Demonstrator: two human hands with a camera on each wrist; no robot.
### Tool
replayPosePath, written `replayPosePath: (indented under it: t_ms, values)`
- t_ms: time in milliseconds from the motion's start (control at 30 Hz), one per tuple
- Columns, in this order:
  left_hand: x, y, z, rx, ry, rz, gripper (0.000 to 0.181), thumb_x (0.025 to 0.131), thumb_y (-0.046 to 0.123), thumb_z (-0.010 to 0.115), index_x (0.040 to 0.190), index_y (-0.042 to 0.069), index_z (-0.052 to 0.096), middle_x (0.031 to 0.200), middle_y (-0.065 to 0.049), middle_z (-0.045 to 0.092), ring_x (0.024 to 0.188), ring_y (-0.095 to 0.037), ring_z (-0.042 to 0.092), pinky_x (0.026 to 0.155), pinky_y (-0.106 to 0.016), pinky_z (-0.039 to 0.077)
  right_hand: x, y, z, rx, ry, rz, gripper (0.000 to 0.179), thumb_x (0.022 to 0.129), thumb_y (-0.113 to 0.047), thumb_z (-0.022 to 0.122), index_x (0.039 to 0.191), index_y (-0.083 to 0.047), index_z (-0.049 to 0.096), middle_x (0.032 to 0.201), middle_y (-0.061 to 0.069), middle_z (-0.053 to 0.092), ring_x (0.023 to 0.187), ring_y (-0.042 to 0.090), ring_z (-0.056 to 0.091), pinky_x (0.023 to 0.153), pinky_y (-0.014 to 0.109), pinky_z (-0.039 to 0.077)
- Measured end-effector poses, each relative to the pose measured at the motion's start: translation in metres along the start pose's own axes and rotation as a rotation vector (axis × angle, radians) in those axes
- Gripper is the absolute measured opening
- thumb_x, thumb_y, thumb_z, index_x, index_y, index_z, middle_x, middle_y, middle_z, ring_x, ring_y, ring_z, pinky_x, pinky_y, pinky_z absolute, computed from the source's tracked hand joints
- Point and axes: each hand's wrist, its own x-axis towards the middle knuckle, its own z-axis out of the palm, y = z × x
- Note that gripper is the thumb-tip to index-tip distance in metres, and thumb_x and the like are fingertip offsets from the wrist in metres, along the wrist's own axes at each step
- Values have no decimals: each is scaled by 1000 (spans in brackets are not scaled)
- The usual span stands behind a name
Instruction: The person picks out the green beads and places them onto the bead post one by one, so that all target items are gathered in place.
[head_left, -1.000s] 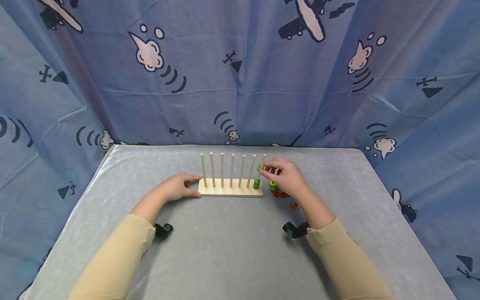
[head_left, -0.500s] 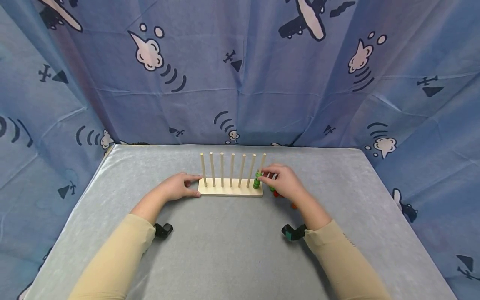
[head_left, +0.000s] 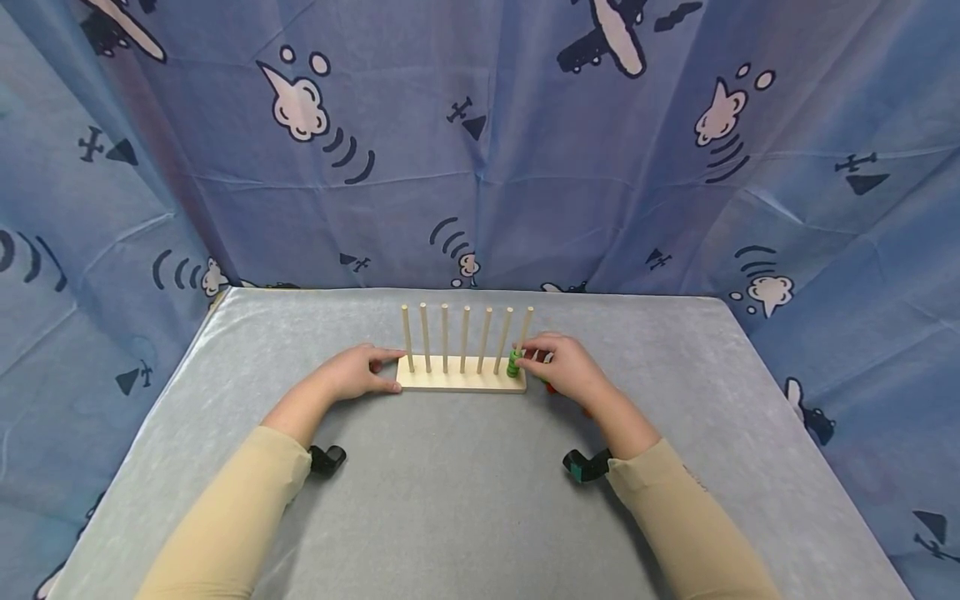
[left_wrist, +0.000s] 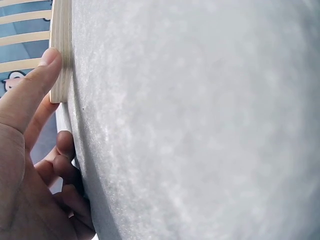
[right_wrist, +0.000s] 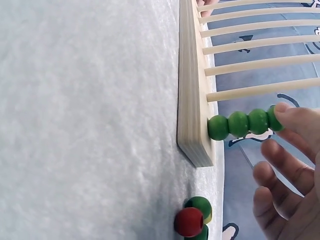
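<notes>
A pale wooden peg board (head_left: 450, 382) with a row of upright pegs stands on the table. My left hand (head_left: 352, 374) grips its left end, thumb on the front edge and a finger round behind the end in the left wrist view. At the other end, my right hand (head_left: 566, 367) pinches the top green bead (right_wrist: 274, 120) between thumb and finger. That bead sits on the rightmost peg, touching the stack of green beads (right_wrist: 238, 124) beneath it. The other pegs carry no beads. My right hand partly hides the loose beads in the head view.
Loose beads lie to the right of the board, among them a red bead (right_wrist: 186, 222) and a green bead (right_wrist: 198, 204). Grey cloth covers the table (head_left: 450, 500). A blue patterned curtain (head_left: 405, 167) hangs behind and at both sides.
My right hand has come down along the rightmost peg, bringing the green bead from near its top onto the stack. The left hand keeps its grip on the board's end.
</notes>
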Motion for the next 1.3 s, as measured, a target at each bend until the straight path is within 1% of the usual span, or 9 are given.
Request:
replayPosePath:
  t_ms: [100,200,300,433,533,667,900,1133,1300]
  values:
    - [-1,-1,0,0,0,2,69,85,44,78,145,21,54,97,-7,51,86,-21,47,76,-39,38,-2,0,-2,14,-8,19,30,92,-27,73,119,-12,74,106,3,67,90,19,60,73,37,49]
    - [-1,-1,0,-3,1,7,69,85,45,77,146,21,54,98,-7,51,87,-21,47,77,-39,38,-3,0,-5,14,-4,41,30,93,-27,72,120,-13,73,109,3,67,91,20,59,72,37,49]
    - [0,-2,0,-10,0,9,69,85,44,77,146,20,53,99,-7,51,88,-21,47,77,-39,38,-6,1,-10,-2,6,45,30,93,-27,71,121,-16,73,107,1,67,90,19,59,70,36,49]
    - [-1,-1,0,-11,-4,11,69,85,44,77,146,20,53,98,-7,51,87,-22,46,77,-39,38,-10,6,-18,-17,15,18,30,93,-25,72,121,-14,73,102,1,67,88,19,60,69,36,49]
    - [-1,-1,0,-7,-4,15,69,85,44,77,146,20,53,97,-7,51,86,-22,46,76,-39,38,-16,13,-25,-37,16,12,30,93,-23,72,120,-11,73,100,1,67,86,19,59,69,36,48]
    - [-1,-2,1,-5,9,17,68,85,43,78,144,20,55,95,-6,51,85,-21,47,76,-38,38,-27,23,-35,-63,4,27,28,93,-19,72,119,-9,73,99,1,66,86,19,59,70,36,48]
    - [0,-5,1,-12,13,16,68,84,42,78,144,19,55,95,-6,51,86,-21,46,76,-38,37,-48,47,-48,-95,2,55,26,93,-18,72,116,-8,74,95,2,65,83,18,59,67,34,47]
    - [1,-5,1,-10,11,14,69,85,43,78,145,19,55,97,-7,51,88,-21,47,77,-39,38,-64,63,-56,-122,17,58,24,91,-15,73,114,-6,75,93,2,66,82,18,59,69,34,48]
    - [1,-4,1,-8,11,18,69,84,44,78,144,20,55,96,-6,51,87,-21,47,76,-38,37,-68,72,-57,-144,-28,81,25,90,-14,74,113,-5,75,91,1,65,83,19,59,71,37,48]
